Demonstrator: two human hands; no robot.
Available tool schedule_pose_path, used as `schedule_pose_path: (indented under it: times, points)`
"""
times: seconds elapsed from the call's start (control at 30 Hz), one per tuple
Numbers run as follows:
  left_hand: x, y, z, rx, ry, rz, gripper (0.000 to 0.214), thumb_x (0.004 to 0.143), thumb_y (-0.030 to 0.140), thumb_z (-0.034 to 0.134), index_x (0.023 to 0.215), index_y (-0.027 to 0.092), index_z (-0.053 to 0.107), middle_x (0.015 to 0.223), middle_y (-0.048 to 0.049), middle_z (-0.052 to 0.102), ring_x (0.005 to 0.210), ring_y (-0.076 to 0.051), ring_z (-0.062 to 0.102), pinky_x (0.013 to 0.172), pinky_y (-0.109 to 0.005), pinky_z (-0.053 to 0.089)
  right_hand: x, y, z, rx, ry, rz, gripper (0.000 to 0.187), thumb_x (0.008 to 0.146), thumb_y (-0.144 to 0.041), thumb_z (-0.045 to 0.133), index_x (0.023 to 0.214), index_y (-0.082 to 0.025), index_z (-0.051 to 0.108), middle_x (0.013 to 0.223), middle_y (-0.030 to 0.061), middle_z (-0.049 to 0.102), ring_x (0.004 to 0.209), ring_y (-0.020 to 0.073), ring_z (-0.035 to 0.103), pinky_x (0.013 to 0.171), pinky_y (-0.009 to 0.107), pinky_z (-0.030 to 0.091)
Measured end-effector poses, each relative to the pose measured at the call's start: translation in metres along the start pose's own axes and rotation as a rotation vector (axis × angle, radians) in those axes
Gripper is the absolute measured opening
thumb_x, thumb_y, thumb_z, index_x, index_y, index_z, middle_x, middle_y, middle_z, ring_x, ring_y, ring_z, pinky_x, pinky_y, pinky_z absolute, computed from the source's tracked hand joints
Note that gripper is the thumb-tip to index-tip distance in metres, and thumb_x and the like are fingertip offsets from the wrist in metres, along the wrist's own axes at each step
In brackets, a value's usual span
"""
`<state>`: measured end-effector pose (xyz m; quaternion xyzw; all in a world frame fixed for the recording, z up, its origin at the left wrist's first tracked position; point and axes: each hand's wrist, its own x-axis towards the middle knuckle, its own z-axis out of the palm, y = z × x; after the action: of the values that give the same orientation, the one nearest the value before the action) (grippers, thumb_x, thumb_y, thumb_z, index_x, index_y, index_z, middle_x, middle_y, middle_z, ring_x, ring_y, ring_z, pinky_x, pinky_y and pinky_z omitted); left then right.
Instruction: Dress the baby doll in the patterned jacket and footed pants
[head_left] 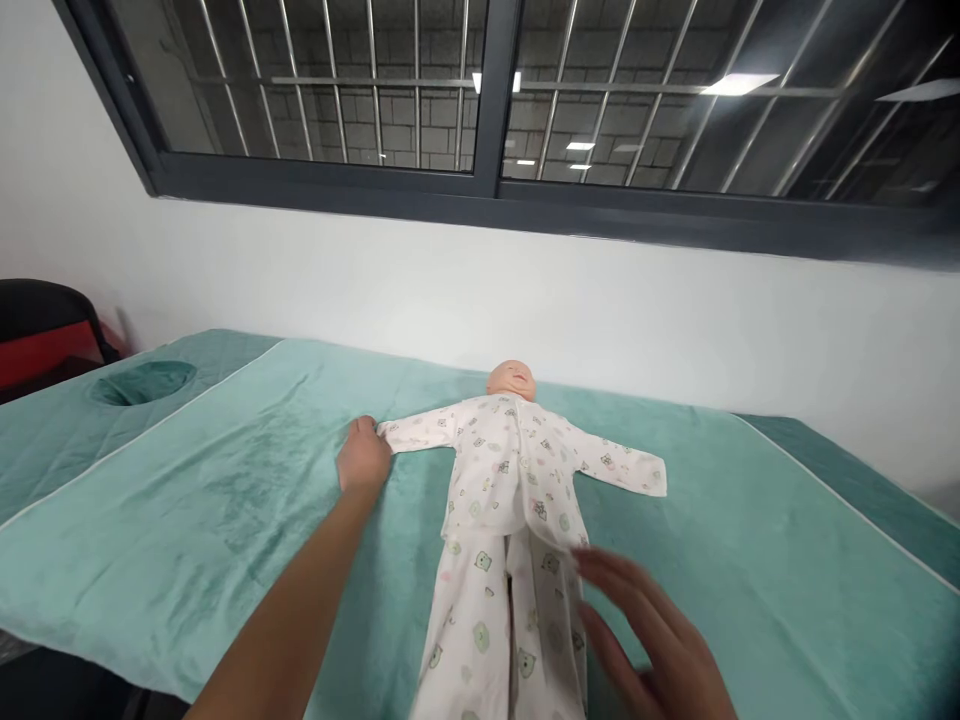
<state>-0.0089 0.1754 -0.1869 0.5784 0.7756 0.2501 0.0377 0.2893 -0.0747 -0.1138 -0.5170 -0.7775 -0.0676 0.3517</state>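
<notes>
A baby doll point(512, 380) lies on its back, its head toward the wall. It wears a white printed long-sleeved top point(487, 460) and matching long trousers point(476, 630). My left hand point(364, 455) is closed at the end of the sleeve on the left point(420, 430), which is stretched out sideways. The opposite sleeve point(622, 466) lies spread flat on the cover. My right hand point(652, 640), slightly blurred, has its fingers apart beside the top's lower hem and the trousers; whether it touches the cloth I cannot tell.
A green plush cover point(247, 480) is spread over a padded bed, which has a round face hole point(145, 382) at the left. Behind it stand a white wall point(337, 285) and a dark-framed barred window point(495, 185). A black and red chair point(49, 335) is at the far left.
</notes>
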Motion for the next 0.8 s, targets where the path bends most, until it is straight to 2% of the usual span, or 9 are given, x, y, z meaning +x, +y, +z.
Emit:
schedule_pose_path:
  times: [0.07,0.13,0.23,0.33,0.4,0.6,0.67,0.7,0.8]
  points:
    - [-0.001,0.001,-0.001,-0.004,-0.002,0.0,0.023,0.09,0.022,0.037,0.108,0.019,0.051,0.111,-0.0132,0.06,0.09,-0.026,0.062,0.068,-0.033,0.04,0.033,0.006,0.011,-0.066,-0.081,0.046,0.045,0.094,-0.033,0.049,0.139,-0.028,0.045,0.142,0.005,0.049,0.124,0.0237,0.054,0.091,0.038,0.057]
    - [-0.002,0.002,-0.002,-0.009,-0.004,0.001,0.023,0.09,0.022,0.038,0.107,0.019,0.051,0.11,-0.0136,0.061,0.089,-0.026,0.062,0.068,-0.033,0.04,0.062,0.008,0.028,-0.129,-0.154,0.021,0.054,0.096,-0.038,0.045,0.147,-0.023,0.034,0.152,0.0059,0.035,0.138,0.0246,0.038,0.106,0.043,0.047]
    - [-0.001,0.001,-0.002,-0.018,-0.004,0.006,0.022,0.089,0.021,0.038,0.107,0.018,0.052,0.109,-0.0137,0.061,0.089,-0.026,0.062,0.067,-0.033,0.04,0.081,0.008,0.054,-0.19,-0.288,-0.078,0.055,0.098,-0.038,0.041,0.148,-0.017,0.033,0.156,0.007,0.025,0.145,0.0255,0.023,0.116,0.049,0.033]
    - [0.0,0.0,0.0,-0.029,-0.001,0.007,0.022,0.089,0.022,0.038,0.105,0.019,0.052,0.108,-0.0134,0.061,0.087,-0.026,0.062,0.067,-0.033,0.04,0.076,0.006,0.071,-0.207,-0.357,-0.112,0.055,0.1,-0.036,0.036,0.149,-0.013,0.031,0.157,0.0082,0.021,0.146,0.0256,0.02,0.118,0.051,0.028]
    - [0.001,0.0,0.001,-0.039,0.001,0.009,0.021,0.089,0.023,0.038,0.104,0.019,0.052,0.108,-0.0133,0.06,0.087,-0.026,0.061,0.067,-0.033,0.04,0.068,0.004,0.072,-0.188,-0.381,-0.116,0.056,0.1,-0.035,0.034,0.151,-0.015,0.027,0.157,0.007,0.019,0.146,0.0248,0.018,0.119,0.05,0.025]
    - [0.001,-0.001,0.004,-0.109,-0.001,0.007,0.018,0.088,0.023,0.039,0.1,0.019,0.053,0.107,-0.0127,0.06,0.085,-0.026,0.06,0.068,-0.034,0.039,0.043,-0.008,0.052,0.082,-0.501,-0.116,0.06,0.096,-0.035,0.045,0.152,-0.022,0.026,0.157,0.004,0.021,0.145,0.0232,0.022,0.121,0.046,0.021]
    - [0.0,-0.002,0.002,-0.156,0.014,0.005,0.019,0.087,0.022,0.04,0.101,0.02,0.053,0.11,-0.0122,0.059,0.087,-0.026,0.06,0.071,-0.035,0.039,0.032,-0.006,0.043,0.276,-0.528,-0.047,0.056,0.094,-0.039,0.05,0.148,-0.028,0.036,0.154,0.0023,0.032,0.142,0.0231,0.031,0.12,0.046,0.021]
    - [-0.001,-0.003,0.0,-0.184,0.027,0.003,0.019,0.087,0.021,0.041,0.102,0.02,0.053,0.112,-0.0121,0.058,0.089,-0.026,0.059,0.072,-0.035,0.04,0.027,-0.003,0.038,0.381,-0.507,0.042,0.051,0.094,-0.041,0.05,0.143,-0.03,0.043,0.15,0.0015,0.039,0.139,0.0229,0.037,0.119,0.045,0.024]
    - [-0.005,-0.003,-0.01,-0.286,0.078,-0.02,0.023,0.085,0.017,0.04,0.105,0.019,0.052,0.118,-0.0116,0.054,0.098,-0.025,0.057,0.077,-0.035,0.041,0.019,0.02,0.032,0.617,-0.277,0.444,0.037,0.094,-0.047,0.046,0.121,-0.028,0.062,0.135,0.0039,0.057,0.125,0.0238,0.052,0.109,0.04,0.04]
